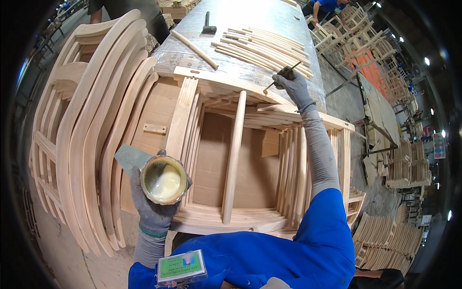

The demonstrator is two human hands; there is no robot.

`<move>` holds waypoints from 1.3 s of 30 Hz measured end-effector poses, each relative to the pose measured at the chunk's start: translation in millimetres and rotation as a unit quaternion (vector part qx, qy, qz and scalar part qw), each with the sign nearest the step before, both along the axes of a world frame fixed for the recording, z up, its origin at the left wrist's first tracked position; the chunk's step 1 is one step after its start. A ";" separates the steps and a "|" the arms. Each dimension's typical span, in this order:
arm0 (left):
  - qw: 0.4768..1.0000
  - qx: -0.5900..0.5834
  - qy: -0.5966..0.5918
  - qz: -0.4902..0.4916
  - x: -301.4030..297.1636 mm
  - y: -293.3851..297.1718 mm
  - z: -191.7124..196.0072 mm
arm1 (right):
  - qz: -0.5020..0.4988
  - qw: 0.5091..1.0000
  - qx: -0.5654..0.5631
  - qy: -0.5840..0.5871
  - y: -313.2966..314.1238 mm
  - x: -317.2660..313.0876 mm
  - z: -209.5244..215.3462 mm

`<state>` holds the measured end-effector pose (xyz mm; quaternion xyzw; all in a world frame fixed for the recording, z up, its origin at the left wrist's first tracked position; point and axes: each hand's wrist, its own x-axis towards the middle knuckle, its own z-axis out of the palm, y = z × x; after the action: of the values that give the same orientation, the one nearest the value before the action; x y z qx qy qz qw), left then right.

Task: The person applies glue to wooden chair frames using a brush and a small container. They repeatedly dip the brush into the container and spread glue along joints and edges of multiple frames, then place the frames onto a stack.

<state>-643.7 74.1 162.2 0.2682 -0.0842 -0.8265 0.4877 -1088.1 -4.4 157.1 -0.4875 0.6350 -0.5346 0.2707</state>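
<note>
Round, open pot with glue-smeared rim [151,176], creamy pale stuff inside, sits left of the stacked frames, held up in the grey-gloved left hand [151,204]; fingers curled around its sides. Flat grey tapered plate [129,159] juts out beside the pot; can't tell if the same hand grips it. Grey-gloved right hand [294,87] pinches a thin dark stick [272,86] between thumb and fingers, yellowish blob on its lower tip, right at the far curved rail; contact can't be told. Stacked pale-wood frames [209,81] lie in front of the person, one round pale-wood bar [235,154] running across the opening, brown cardboard [214,154] below. Small pale-wood block with two holes [155,128] on cardboard just left of the frames. Further left, a row of curved pale-wood chair parts [91,120] stands on edge. Beyond the frames, a plastic-covered table [240,14] carries a pile of loose pale-wood rods [262,45], a single thicker wooden rod [195,49] and a black-headed mallet [208,28]. Co-worker in blue [329,6] at far right, near piled chair frames [353,38].
</note>
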 end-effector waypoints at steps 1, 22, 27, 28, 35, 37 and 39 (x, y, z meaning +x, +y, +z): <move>1.000 -0.005 0.000 -0.001 0.3 0.4 1.0 | -0.014 1.000 -0.010 -0.015 -0.4 2.2 0.1; 0.991 -0.122 0.041 -0.047 30.2 21.5 31.0 | 0.254 0.950 -0.121 -0.139 149.8 246.1 112.7; 0.989 -0.137 0.025 -0.051 49.9 42.6 44.5 | 0.280 0.957 -0.050 -0.054 166.4 285.3 122.4; 0.989 -0.139 0.024 -0.046 53.6 45.2 44.9 | 0.287 0.956 -0.050 -0.043 167.3 291.0 120.9; 0.988 -0.124 0.079 -0.049 74.6 48.8 42.5 | 0.258 0.930 -0.050 -0.256 167.7 318.0 105.9; 0.986 -0.123 0.091 -0.060 79.4 45.1 41.0 | 0.185 0.910 -0.036 -0.369 164.3 318.0 103.2; 0.986 -0.114 0.103 -0.070 82.2 38.7 42.1 | 0.159 0.891 0.003 -0.425 154.0 315.0 88.2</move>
<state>-561.5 112.9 204.3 0.1175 -0.1458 -0.8668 0.4622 -773.1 149.6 245.3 -0.3077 0.3750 -0.6386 0.5974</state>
